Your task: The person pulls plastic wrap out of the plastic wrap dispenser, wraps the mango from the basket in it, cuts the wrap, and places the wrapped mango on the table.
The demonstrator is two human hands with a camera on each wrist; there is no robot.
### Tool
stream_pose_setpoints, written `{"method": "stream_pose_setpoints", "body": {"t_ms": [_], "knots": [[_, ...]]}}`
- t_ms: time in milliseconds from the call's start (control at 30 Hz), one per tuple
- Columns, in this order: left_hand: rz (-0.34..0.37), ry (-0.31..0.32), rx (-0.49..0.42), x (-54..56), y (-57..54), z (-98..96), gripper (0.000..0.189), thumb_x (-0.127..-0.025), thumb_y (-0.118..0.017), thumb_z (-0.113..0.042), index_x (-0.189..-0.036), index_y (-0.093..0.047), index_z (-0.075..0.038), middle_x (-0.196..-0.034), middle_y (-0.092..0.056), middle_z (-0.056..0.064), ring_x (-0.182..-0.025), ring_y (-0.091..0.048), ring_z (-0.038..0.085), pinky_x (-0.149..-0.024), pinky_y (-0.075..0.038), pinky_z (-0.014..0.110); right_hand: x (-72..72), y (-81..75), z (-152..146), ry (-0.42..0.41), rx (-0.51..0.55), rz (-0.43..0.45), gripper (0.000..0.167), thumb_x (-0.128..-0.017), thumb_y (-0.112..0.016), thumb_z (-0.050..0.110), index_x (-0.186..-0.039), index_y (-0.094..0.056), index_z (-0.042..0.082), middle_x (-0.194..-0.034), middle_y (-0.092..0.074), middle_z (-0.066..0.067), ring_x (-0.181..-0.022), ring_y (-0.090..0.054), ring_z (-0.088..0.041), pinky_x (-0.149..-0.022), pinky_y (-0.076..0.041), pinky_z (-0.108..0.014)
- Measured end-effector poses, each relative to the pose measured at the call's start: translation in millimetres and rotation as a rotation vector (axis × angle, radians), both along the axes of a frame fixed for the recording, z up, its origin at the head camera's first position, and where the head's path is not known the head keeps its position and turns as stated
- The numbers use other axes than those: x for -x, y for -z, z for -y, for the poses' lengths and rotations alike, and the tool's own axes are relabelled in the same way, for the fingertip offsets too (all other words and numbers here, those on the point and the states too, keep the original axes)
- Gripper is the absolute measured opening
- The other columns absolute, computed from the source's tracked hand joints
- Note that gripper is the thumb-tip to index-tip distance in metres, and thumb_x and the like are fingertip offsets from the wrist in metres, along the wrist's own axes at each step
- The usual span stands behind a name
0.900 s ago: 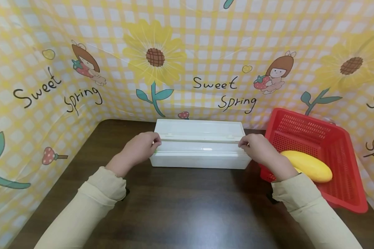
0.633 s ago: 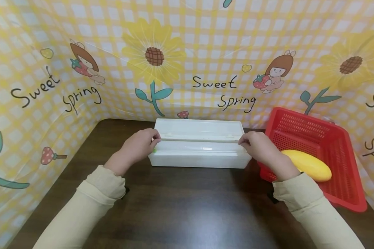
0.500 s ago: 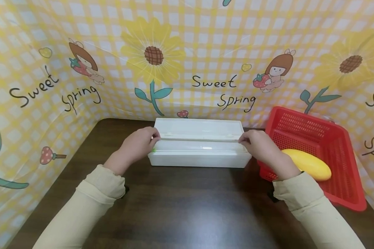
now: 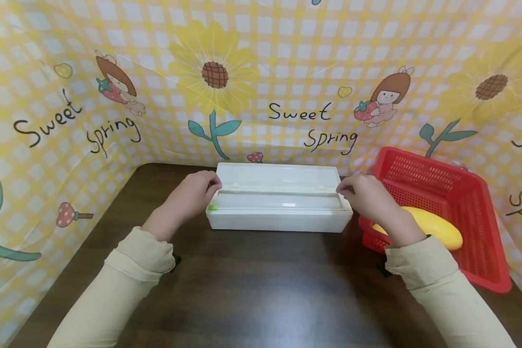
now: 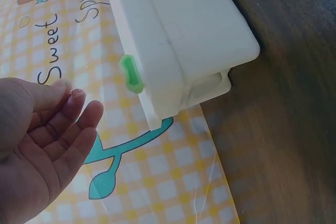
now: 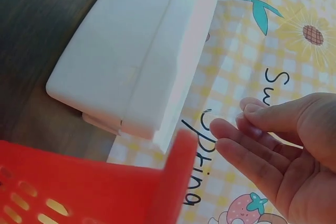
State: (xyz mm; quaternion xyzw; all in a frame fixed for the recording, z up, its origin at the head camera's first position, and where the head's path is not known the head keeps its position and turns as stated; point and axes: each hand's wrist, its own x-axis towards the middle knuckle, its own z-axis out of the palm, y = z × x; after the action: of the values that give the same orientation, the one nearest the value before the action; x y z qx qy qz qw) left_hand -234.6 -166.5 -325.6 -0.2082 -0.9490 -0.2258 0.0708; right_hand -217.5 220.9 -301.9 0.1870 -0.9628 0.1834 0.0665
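Note:
A long white cling film dispenser (image 4: 278, 222) stands on the table with its lid (image 4: 278, 175) raised at the back. Inside lies a pale, shiny roll (image 4: 261, 200). My left hand (image 4: 193, 191) pinches with thumb and fingertips just above the box's left end, near a green slider (image 5: 131, 74). Over the right end, my right hand (image 4: 367, 193) pinches in the same way. Clear cling film (image 6: 223, 115) shows faintly at the right fingertips in the right wrist view. At the left fingertips the film is hard to make out.
A red perforated basket (image 4: 483, 217) stands close to the right of the box, beside my right forearm. Yellow elongated fruit (image 4: 439, 229) lies in it. Dark wooden table (image 4: 261, 290) extends in front. A yellow checked cloth (image 4: 296, 72) hangs behind and at the sides.
Both hands have risen slightly, a little away from the box's ends. The green slider and the box's top corners have come into fuller view. The dispenser and basket stay put.

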Motion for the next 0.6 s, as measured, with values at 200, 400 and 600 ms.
{"method": "stream_pose_setpoints", "body": {"t_ms": [200, 400, 600], "knots": [[-0.018, -0.010, -0.012, 0.4, -4.0, 1.6, 0.012, -0.098, -0.057, -0.009, -0.097, -0.064, 0.001, -0.091, -0.062, 0.012, -0.083, -0.057, 0.026, -0.076, -0.047, 0.041, -1.0, -5.4, -2.3, 0.001, 0.014, -0.009, 0.010, -0.088, -0.068, 0.001, -0.097, -0.074, -0.001, -0.094, -0.069, -0.016, -0.082, -0.061, -0.028, -0.076, -0.053, -0.046], [-0.045, -0.023, -0.024, -1.7, -9.9, 1.1, 0.012, -0.099, -0.055, -0.009, -0.098, -0.063, 0.001, -0.094, -0.061, 0.014, -0.084, -0.057, 0.028, -0.077, -0.047, 0.043, -2.1, -11.1, -4.2, 0.019, 0.035, -0.016, 0.010, -0.089, -0.067, 0.002, -0.096, -0.074, 0.002, -0.095, -0.069, -0.015, -0.081, -0.059, -0.028, -0.070, -0.052, -0.043], [-0.069, -0.040, -0.053, -3.9, -16.6, 0.3, 0.014, -0.099, -0.054, -0.009, -0.098, -0.063, 0.002, -0.095, -0.061, 0.015, -0.084, -0.056, 0.029, -0.078, -0.046, 0.043, -4.7, -16.2, -5.8, 0.031, 0.045, -0.044, 0.011, -0.088, -0.069, 0.003, -0.098, -0.073, 0.001, -0.095, -0.069, -0.015, -0.079, -0.059, -0.028, -0.068, -0.052, -0.043]]}}
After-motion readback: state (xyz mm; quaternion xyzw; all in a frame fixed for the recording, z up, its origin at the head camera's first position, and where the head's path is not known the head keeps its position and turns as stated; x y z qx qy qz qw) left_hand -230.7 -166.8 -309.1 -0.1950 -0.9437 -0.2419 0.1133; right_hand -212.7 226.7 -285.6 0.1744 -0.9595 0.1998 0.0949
